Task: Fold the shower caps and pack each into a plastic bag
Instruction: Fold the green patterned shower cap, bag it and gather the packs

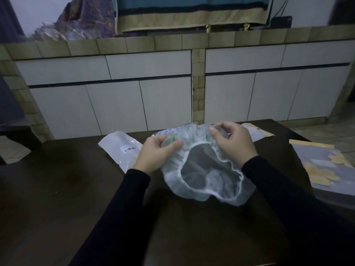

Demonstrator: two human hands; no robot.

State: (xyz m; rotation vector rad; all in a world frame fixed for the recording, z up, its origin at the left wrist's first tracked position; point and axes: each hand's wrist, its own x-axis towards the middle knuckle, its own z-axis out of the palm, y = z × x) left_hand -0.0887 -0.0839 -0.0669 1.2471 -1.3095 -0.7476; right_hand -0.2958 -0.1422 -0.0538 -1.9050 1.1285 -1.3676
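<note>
Translucent white shower cap (207, 181), elastic opening up, above the dark table (76, 198).

dark wooden table (57, 189), white cabinet doors (115, 104), tan tiled counter edge (167, 42), patterned cloth (192, 18) hanging above

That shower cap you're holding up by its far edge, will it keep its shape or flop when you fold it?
Likely floppy: the shower cap sags from both hands and its elastic rim ripples unevenly. Probably very light, since fingertip pinches carry it. The thin, see-through film looks slippery, so folds may spring open.
</note>
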